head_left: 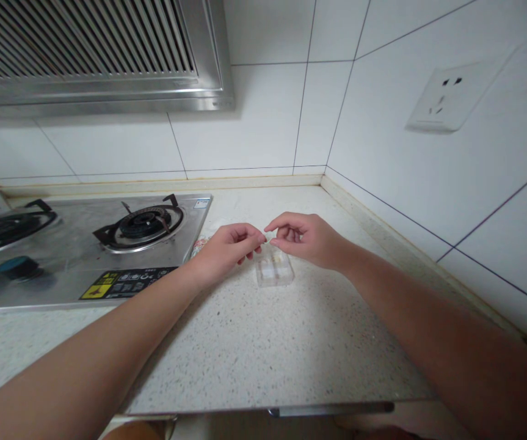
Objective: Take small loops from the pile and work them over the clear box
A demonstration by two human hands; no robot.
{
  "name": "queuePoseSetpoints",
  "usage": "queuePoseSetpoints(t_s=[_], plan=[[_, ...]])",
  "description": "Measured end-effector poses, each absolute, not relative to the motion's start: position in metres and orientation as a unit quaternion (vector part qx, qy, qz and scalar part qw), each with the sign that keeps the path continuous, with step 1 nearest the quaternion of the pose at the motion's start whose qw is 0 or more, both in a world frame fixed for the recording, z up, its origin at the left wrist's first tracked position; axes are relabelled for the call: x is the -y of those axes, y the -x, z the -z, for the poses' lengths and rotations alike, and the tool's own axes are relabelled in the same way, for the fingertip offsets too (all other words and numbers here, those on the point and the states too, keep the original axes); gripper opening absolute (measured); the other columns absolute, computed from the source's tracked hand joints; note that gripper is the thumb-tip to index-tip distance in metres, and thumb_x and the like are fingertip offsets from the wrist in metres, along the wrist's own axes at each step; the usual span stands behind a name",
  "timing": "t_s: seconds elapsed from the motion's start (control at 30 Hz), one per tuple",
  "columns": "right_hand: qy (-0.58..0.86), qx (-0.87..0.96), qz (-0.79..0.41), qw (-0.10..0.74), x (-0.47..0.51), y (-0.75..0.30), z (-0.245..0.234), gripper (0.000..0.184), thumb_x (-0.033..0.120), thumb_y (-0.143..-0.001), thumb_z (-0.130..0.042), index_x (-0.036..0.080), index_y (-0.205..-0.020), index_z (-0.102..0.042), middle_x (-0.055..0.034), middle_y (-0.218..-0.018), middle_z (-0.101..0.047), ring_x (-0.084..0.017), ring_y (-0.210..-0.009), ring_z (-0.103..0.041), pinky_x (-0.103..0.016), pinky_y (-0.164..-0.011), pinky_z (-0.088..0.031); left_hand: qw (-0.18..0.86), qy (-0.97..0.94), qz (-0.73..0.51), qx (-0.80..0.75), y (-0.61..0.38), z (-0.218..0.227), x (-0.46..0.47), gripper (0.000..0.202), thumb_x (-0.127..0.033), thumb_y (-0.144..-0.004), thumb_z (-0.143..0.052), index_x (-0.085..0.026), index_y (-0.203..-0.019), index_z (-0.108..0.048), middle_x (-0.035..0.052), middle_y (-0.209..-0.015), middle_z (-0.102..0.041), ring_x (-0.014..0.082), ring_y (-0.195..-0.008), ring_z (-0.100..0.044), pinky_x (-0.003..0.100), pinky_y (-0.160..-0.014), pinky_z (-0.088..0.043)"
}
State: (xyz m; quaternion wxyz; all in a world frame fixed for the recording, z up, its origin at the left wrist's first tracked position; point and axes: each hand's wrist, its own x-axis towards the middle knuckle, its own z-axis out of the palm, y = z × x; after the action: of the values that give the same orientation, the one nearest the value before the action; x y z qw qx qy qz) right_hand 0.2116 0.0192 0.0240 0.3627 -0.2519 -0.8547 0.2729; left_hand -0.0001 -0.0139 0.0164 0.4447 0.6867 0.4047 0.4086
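My left hand (232, 245) has its thumb and forefinger pinched together. A tiny, thin, pale thing shows at those fingertips, too small to name. Facing it, my right hand (308, 239) holds its thumb and forefinger apart, the other fingers curled in. Its fingertips are close to the left ones; whether they touch the tiny thing, I cannot tell. Below both hands, a small clear plastic box (275, 272) sits on the speckled countertop (263, 342). The hands partly cover its far side, and its contents are unclear.
On the left is a steel gas stove (153, 269) with a black burner (145, 223) and a knob (18, 267). A crumpled printed packet (200, 244) lies by its edge, partly behind my left hand. Above hangs a range hood (107, 98); tiled walls meet behind, with a socket (446, 95) on the right.
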Motion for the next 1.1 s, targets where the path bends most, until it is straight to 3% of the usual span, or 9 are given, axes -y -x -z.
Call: queuePoseSetpoints(t_s=[0.27, 1.1], plan=[[0.254, 0.853, -0.277, 0.361, -0.0183, -0.2118, -0.0255, 0.027, 0.032, -0.085, -0.064, 0.019, -0.108, -0.066, 0.0008, -0.073, -0.06, -0.009, -0.058, -0.047, -0.024, -0.054, -0.038, 0.449, -0.688, -0.392, -0.413, 0.0005, -0.0167, 0.0142, 0.028, -0.041, -0.086, -0.059, -0.015, -0.079, -0.061, 0.0003, -0.068, -0.056, 0.0087, -0.057, -0.047, 0.02, -0.048, -0.035], [0.277, 0.814, -0.335, 0.385, -0.0171, -0.209, -0.0286, 0.019, 0.033, -0.083, -0.064, 0.016, -0.091, -0.07, -0.0013, -0.069, -0.063, -0.012, -0.062, -0.053, -0.026, -0.055, -0.041, 0.447, -0.685, -0.409, -0.404, 0.0008, -0.0135, 0.0133, 0.026, -0.041, -0.085, -0.061, -0.015, -0.085, -0.062, 0.0011, -0.073, -0.06, 0.0085, -0.058, -0.049, 0.019, -0.047, -0.034]])
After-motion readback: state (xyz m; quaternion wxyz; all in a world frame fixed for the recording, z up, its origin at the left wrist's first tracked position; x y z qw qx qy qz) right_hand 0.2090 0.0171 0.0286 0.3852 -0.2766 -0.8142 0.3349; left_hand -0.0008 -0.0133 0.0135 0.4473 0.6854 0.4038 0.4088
